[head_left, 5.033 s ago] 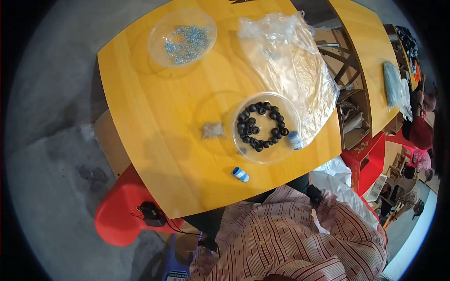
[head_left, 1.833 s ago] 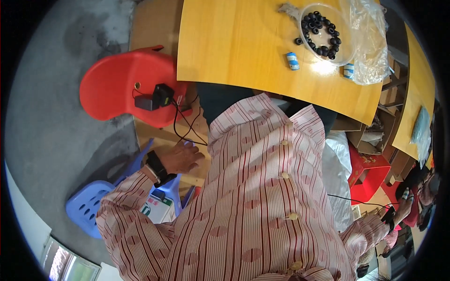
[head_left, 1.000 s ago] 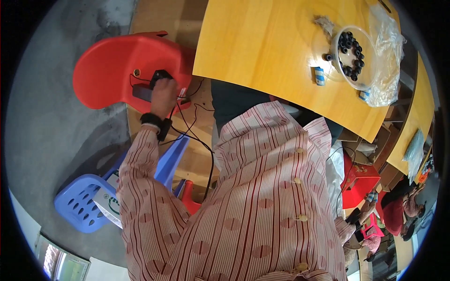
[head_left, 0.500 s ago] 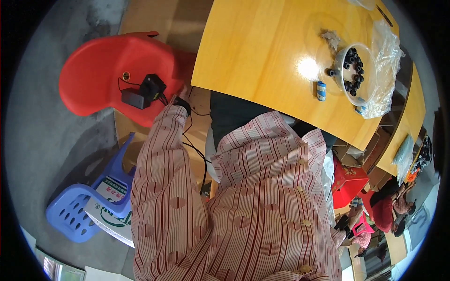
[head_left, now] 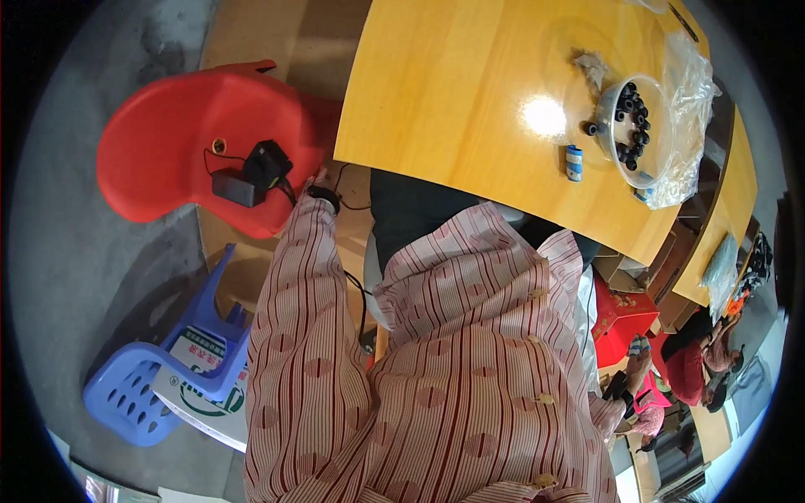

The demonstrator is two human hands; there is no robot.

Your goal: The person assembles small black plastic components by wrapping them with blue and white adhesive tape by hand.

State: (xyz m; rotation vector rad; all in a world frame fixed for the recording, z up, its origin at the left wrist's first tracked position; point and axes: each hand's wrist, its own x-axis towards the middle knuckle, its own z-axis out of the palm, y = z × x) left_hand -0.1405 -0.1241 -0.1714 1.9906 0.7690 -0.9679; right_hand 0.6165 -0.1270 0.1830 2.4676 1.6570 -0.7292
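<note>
Blue-and-white roll (head_left: 639, 344) is held at far right, the right hand's (head_left: 637, 365) fingers closed around it. Left hand (head_left: 319, 178): beside red chair (head_left: 155, 138); finger opening cannot be told. Yellow wooden worktop (head_left: 453, 84); grey floor (head_left: 63, 243); white box (head_left: 177, 394), green lettering.

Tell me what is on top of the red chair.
A flat black box and a chunkier black device lie on the red chair, with black cables. What lies directly beneath them is covered and cannot be seen.

Blue plastic chair (head_left: 203, 377) (oval holes), green-marked white carton (head_left: 179, 396), red box (head_left: 622, 314).
</note>
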